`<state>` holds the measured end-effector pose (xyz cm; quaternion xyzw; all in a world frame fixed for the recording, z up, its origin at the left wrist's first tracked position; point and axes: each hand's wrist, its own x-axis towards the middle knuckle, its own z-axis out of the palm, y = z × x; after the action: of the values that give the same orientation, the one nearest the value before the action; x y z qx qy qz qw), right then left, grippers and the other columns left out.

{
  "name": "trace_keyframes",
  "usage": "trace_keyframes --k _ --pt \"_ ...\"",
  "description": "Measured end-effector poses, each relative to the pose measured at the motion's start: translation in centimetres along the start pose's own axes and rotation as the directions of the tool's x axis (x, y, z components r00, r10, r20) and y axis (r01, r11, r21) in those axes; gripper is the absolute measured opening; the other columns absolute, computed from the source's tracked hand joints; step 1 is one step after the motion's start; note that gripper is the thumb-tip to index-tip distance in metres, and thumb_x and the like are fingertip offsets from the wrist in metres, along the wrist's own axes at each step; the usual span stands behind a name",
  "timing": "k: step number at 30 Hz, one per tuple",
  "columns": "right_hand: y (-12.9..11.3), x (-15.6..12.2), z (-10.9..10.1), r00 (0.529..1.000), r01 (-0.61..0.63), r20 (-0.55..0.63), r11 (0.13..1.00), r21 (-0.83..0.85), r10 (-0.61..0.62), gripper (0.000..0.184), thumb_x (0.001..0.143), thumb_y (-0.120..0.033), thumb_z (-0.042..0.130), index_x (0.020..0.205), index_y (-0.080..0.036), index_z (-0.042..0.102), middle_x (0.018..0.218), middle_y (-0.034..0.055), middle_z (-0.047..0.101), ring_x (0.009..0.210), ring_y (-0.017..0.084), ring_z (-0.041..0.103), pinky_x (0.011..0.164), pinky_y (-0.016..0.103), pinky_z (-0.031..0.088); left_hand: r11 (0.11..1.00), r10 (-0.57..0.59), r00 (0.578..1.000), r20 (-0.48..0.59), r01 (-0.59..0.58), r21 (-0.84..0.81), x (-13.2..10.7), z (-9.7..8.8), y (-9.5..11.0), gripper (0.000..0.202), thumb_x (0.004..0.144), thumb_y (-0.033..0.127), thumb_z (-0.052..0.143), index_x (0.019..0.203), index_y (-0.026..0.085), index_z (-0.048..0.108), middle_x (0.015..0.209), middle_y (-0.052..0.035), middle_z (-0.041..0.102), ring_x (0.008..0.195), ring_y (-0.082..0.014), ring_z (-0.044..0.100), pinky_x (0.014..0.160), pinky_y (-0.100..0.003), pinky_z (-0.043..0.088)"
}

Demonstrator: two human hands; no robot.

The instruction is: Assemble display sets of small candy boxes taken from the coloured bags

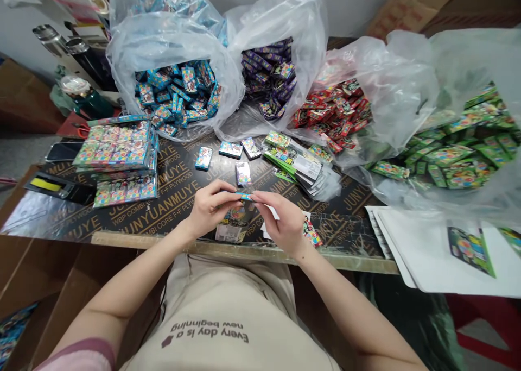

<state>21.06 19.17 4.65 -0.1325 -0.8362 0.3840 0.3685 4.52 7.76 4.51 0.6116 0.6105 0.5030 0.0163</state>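
Between the fingertips of my left hand (214, 205) and my right hand (280, 216) is a small blue box (244, 196), pinched at both ends above the table's front edge. Below it lies a clear plastic pouch (231, 224) with printing on it. Just beyond my fingers lies a purple-edged small box (243, 173). Farther back are a blue box (204, 158), another blue box (230, 149) and a dark-sided box (251, 148). Under my right hand, a red printed card (311, 232) is partly hidden.
Open plastic bags hold many blue boxes (179, 91), purple boxes (271, 77), red boxes (336, 113) and green boxes (456, 153). Filled packs (118, 159) are stacked at left beside a black tape-like tool (57, 188). Flat pouches (311, 170) lie right of centre; white sheets (423, 251) overhang the edge.
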Motion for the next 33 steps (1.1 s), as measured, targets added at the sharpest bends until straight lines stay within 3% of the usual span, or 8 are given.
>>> trace_keyframes --k 4,7,11,15,18,24,30,33 --pt "-0.3 1.2 -0.9 0.999 -0.026 -0.032 0.998 -0.052 0.024 0.017 0.085 -0.023 0.064 0.102 -0.025 0.064 0.095 0.0045 0.072 0.090 0.021 0.067 0.083 0.039 0.052 1.000 0.016 0.999 0.044 -0.017 0.026 -0.2 -0.7 0.0 0.007 0.087 0.020 0.062 0.088 0.019 0.070 0.086 -0.0043 0.066 0.073 -0.0113 0.062 0.064 -0.022 0.049" --pt "-0.7 3.6 -1.6 0.991 -0.105 -0.082 0.994 0.036 0.108 0.009 0.080 -0.027 0.070 0.081 -0.022 0.062 0.090 0.0044 0.068 0.088 0.020 0.063 0.080 0.036 0.049 0.996 -0.077 0.994 0.081 0.081 -0.043 0.0 -1.2 0.2 0.011 0.088 0.015 0.058 0.086 0.018 0.069 0.086 -0.0048 0.067 0.076 -0.0122 0.063 0.068 -0.024 0.050" --pt "-1.7 6.8 -1.6 0.959 -0.253 0.188 0.937 0.242 0.211 0.020 0.077 -0.029 0.072 0.069 -0.019 0.057 0.071 0.0010 0.063 0.068 0.015 0.059 0.067 0.030 0.046 0.961 -0.210 0.974 0.082 0.221 -0.164 0.3 -1.6 0.3 0.007 0.081 0.014 0.065 0.076 0.017 0.067 0.084 -0.0049 0.070 0.077 -0.0145 0.066 0.071 -0.026 0.051" --pt "-2.5 8.1 -0.9 0.850 -0.387 0.480 0.875 0.292 0.216 0.026 0.077 -0.027 0.070 0.095 -0.020 0.053 0.066 -0.0041 0.059 0.060 0.012 0.055 0.060 0.027 0.043 0.932 -0.284 0.954 0.094 0.298 -0.205 0.3 -1.7 0.1 0.007 0.078 0.016 0.068 0.073 0.017 0.064 0.083 -0.0060 0.071 0.078 -0.0166 0.066 0.072 -0.028 0.051" --pt "-2.5 8.2 -0.3 0.793 -0.390 0.578 0.889 0.240 0.192 0.037 0.079 -0.024 0.065 0.110 -0.020 0.046 0.067 -0.0064 0.054 0.061 0.012 0.053 0.059 0.026 0.040 0.923 -0.314 0.943 0.110 0.331 -0.195 0.2 -1.9 0.0 0.006 0.078 0.018 0.066 0.074 0.016 0.062 0.083 -0.0059 0.069 0.078 -0.0170 0.065 0.071 -0.028 0.049" --pt "-1.8 8.1 0.7 0.770 -0.359 0.609 0.918 0.166 0.191 0.036 0.081 -0.020 0.061 0.113 -0.020 0.045 0.068 -0.0071 0.048 0.062 0.011 0.047 0.062 0.026 0.037 0.943 -0.279 0.957 0.076 0.288 -0.165 0.1 -1.7 0.5 0.002 0.075 0.015 0.061 0.075 0.017 0.060 0.077 -0.0031 0.066 0.072 -0.0148 0.061 0.066 -0.026 0.046" --pt "-1.5 7.9 1.2 0.769 -0.378 0.604 0.911 0.165 0.210 0.035 0.080 -0.018 0.060 0.112 -0.021 0.045 0.066 -0.0080 0.046 0.060 0.010 0.045 0.060 0.025 0.034 0.931 -0.322 0.947 -0.011 0.314 -0.186 -0.1 -0.7 0.5 0.016 0.073 0.022 0.073 0.066 0.017 0.058 0.072 -0.0018 0.067 0.071 -0.0148 0.062 0.067 -0.026 0.046" --pt "-1.1 7.5 1.5 0.769 -0.450 0.586 0.868 0.211 0.256 0.036 0.076 -0.020 0.064 0.108 -0.022 0.047 0.065 -0.0084 0.046 0.059 0.010 0.044 0.058 0.025 0.033 0.918 -0.347 0.938 -0.020 0.336 -0.210 -0.2 -0.7 0.5 0.015 0.074 0.021 0.072 0.066 0.018 0.060 0.075 -0.0022 0.069 0.072 -0.0147 0.064 0.070 -0.026 0.048"
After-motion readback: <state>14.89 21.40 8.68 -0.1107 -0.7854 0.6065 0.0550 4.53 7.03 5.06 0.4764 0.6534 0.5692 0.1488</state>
